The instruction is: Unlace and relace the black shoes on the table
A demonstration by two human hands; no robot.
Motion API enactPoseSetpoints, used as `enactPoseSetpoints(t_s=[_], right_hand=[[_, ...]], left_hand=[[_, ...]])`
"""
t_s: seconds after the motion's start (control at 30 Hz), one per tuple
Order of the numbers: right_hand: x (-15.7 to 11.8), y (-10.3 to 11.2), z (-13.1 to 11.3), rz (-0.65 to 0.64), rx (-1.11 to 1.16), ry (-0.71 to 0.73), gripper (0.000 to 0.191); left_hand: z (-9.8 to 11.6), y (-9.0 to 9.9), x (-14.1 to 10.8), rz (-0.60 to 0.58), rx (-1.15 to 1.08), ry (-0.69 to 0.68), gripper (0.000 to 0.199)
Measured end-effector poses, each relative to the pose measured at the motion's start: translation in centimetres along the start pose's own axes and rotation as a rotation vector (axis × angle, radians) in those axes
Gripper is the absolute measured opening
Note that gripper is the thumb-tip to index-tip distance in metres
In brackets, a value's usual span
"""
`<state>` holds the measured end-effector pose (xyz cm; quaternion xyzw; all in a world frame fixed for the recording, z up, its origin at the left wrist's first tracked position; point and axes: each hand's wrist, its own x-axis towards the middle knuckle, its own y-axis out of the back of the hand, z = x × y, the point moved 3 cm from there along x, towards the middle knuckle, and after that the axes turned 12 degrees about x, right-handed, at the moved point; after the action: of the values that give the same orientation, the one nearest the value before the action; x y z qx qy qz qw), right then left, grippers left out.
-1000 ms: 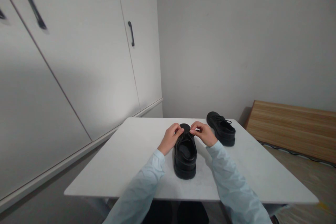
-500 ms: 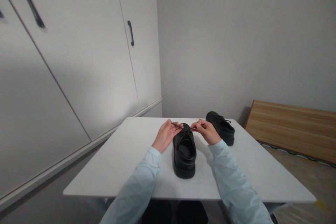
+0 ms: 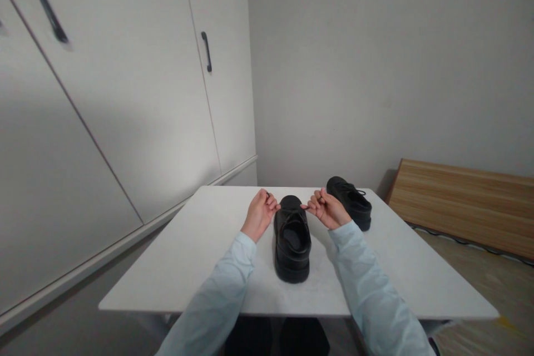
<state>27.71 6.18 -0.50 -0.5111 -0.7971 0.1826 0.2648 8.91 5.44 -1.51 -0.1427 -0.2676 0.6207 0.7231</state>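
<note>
A black lace-up shoe (image 3: 292,256) stands upright on the white table (image 3: 200,267), its heel toward me and its toe pointing away. On its left side, my left hand (image 3: 261,212) is closed, pinching a dark shoelace end between thumb and fingers. My right hand (image 3: 329,208) mirrors it on the other side, with its fingers curled round the other lace end. Between the hands the laces cross the front of the shoe. A second black shoe (image 3: 352,204) rests behind my right hand, near the far right corner, with its lace loop showing.
White cabinets (image 3: 125,122) with black handles line the left side. A grey wall (image 3: 375,67) rises behind the table. To the right, a wood-grain board (image 3: 467,206) leans low against the wall, with a dark cable along its bottom edge.
Both hands have drawn slightly apart, and their fingers have curled tighter round the lace ends. More of the shoe's toe shows between them. Both shoes have stayed in place.
</note>
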Motion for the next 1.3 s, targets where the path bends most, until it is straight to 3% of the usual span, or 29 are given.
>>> enactPoseSetpoints(t_s=[0.5,1.07,1.3], right_hand=[[-0.2,1.0,-0.5,-0.016,-0.109,-0.082,0.052],[0.2,4.7,1.3,0.01,0.005,-0.346,0.05],[0.3,5.2,1.5,0.029,0.031,-0.352,0.048]], left_hand=[[0.9,1.5,0.3,0.078,0.144,0.037,0.043],[-0.3,4.4,1.1,0.199,0.235,0.337,0.033],[-0.3,4.6,1.1,0.203,0.258,0.328,0.03]])
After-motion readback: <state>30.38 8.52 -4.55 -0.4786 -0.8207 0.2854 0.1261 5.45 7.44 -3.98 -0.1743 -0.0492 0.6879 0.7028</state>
